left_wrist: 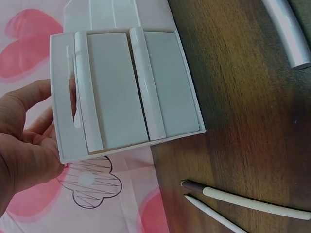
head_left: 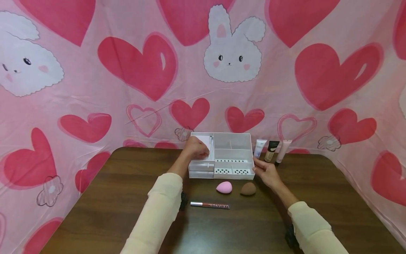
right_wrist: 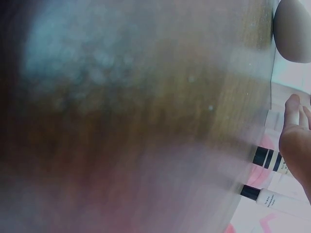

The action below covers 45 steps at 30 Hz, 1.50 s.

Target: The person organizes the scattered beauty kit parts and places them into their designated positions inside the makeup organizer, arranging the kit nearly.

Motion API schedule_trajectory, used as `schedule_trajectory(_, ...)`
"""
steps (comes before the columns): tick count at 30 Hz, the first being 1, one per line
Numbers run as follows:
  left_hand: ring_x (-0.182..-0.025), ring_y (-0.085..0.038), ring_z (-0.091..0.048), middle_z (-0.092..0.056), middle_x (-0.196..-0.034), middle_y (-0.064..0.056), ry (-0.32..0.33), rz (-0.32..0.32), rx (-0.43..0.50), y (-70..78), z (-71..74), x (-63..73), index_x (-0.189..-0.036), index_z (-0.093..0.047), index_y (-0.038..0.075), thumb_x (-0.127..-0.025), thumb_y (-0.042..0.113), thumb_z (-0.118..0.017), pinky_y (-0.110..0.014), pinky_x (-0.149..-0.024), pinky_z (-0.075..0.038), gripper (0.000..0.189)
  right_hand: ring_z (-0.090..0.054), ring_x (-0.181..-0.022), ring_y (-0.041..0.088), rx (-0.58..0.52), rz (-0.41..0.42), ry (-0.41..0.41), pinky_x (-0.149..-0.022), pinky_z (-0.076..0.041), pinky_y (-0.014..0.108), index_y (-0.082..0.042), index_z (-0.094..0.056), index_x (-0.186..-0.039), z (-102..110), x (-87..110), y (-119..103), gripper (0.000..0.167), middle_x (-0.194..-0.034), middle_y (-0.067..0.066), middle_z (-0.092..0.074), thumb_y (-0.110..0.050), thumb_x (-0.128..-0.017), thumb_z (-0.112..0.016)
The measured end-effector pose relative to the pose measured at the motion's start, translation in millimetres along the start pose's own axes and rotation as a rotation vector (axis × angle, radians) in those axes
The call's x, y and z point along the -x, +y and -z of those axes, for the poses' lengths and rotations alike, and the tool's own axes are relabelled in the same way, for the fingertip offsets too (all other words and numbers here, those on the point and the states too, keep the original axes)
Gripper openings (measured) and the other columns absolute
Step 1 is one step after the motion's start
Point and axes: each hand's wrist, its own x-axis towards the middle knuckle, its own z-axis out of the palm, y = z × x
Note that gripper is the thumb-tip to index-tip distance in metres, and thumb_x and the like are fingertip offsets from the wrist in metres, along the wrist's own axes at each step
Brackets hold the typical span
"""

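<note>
A white makeup organizer (head_left: 233, 141) stands at the back of the table, with open compartments and two stacked drawers (left_wrist: 114, 92) at its left front. My left hand (head_left: 197, 148) reaches over the open section above the drawers, fingers bent down inside. A slender white stick (head_left: 210, 144) lies there beside the fingers. In the left wrist view, fingers show through the slot in the front panel; I cannot tell whether they hold anything. My right hand (head_left: 265, 172) touches the organizer's right side with fairly straight fingers. In the right wrist view that hand (right_wrist: 297, 145) shows at the edge.
A pink sponge (head_left: 224, 187), a brown sponge (head_left: 248, 189) and a lip gloss tube (head_left: 210, 205) lie before the organizer. Three cosmetic tubes (head_left: 271, 151) stand at its right. Two slim pencils (left_wrist: 252, 204) lie on the table in the left wrist view. A patterned cloth hangs behind.
</note>
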Motion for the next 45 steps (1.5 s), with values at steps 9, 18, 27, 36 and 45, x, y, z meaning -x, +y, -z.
schedule_trajectory(9, -0.06, -0.011, -0.058, -0.06, -0.069, -0.005, -0.044, 0.039, 0.224, -1.8, 7.0, 5.2, -0.103, -0.07, -0.017, -0.086, -0.007, -0.067, -0.018, -0.055, -0.053, 0.02, -0.054, -0.107, -0.015, -0.002, 0.014, -0.006, -0.084, -0.048, 0.004, 0.013, -0.041, -0.146, 1.1, -0.6, 3.1, 0.051, -0.144, 0.035, -0.046, 0.006, -0.098, -0.056)
schedule_trajectory(18, -0.063, -0.007, -0.063, -0.065, -0.071, 0.0, -0.107, 0.057, 0.359, -10.6, 20.7, 7.3, -0.122, -0.062, -0.018, -0.092, -0.003, -0.063, -0.018, -0.059, -0.056, 0.033, -0.055, -0.107, -0.014, -0.007, 0.017, -0.004, -0.084, -0.048, 0.004, 0.014, -0.042, -0.145, -0.2, -1.7, 4.5, 0.05, -0.143, 0.036, -0.047, 0.006, -0.098, -0.056)
schedule_trajectory(27, -0.07, -0.008, -0.067, -0.068, -0.077, 0.002, -0.114, -0.002, 0.486, -29.0, 39.3, 24.6, -0.131, -0.053, -0.018, -0.095, -0.003, -0.06, -0.021, -0.067, -0.059, 0.04, -0.055, -0.106, -0.016, -0.005, 0.02, 0.006, -0.082, -0.048, 0.004, 0.013, -0.042, -0.145, 0.0, -0.5, 1.5, 0.051, -0.143, 0.034, -0.046, 0.006, -0.097, -0.057)
schedule_trajectory(36, -0.07, -0.008, -0.069, -0.071, -0.082, -0.001, -0.056, -0.105, 0.378, -46.5, 53.5, 45.4, -0.126, -0.056, -0.02, -0.095, -0.005, -0.058, -0.022, -0.068, -0.06, 0.035, -0.055, -0.106, -0.015, -0.009, 0.025, 0.003, -0.083, -0.048, 0.004, 0.013, -0.041, -0.145, 1.7, 0.9, 3.1, 0.051, -0.143, 0.035, -0.046, 0.006, -0.097, -0.057)
schedule_trajectory(45, -0.074, -0.01, -0.071, -0.073, -0.083, -0.002, 0.003, -0.14, 0.278, -64.2, 60.3, 62.9, -0.12, -0.06, -0.018, -0.092, -0.003, -0.063, -0.021, -0.067, -0.059, 0.032, -0.055, -0.106, -0.016, -0.018, 0.038, 0.004, -0.082, -0.048, 0.004, 0.013, -0.042, -0.144, 1.2, -0.5, 2.7, 0.051, -0.143, 0.034, -0.045, 0.007, -0.097, -0.057)
